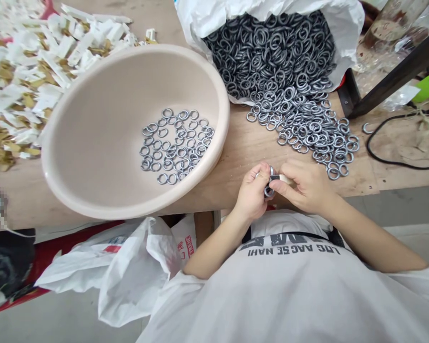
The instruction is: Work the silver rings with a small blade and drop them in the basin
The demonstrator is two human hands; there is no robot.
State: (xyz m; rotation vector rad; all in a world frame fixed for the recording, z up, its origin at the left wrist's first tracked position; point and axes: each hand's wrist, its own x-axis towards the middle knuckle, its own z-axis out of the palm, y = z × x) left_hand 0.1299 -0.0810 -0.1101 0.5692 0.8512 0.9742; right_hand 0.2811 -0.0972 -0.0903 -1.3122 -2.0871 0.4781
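My left hand [252,193] is closed around a few grey rings [269,191] at the table's front edge. My right hand [305,186] pinches a small tool [276,177] with a dark flat tip and a pale handle, its tip against the rings; most of the handle is hidden by the fingers. To the left stands a large beige basin [103,119], tilted, with several loose grey rings [168,164] on its bottom. Just beyond my hands, a heap of the same rings [307,124] spills over the tabletop from a white sack [346,28].
White and tan plastic pieces [39,71] are piled at the far left of the wooden table [243,138]. A dark metal bar [396,71], a black cable [389,162] and clear plastic wrap lie at the right. White bags [136,271] hang below the table's front edge.
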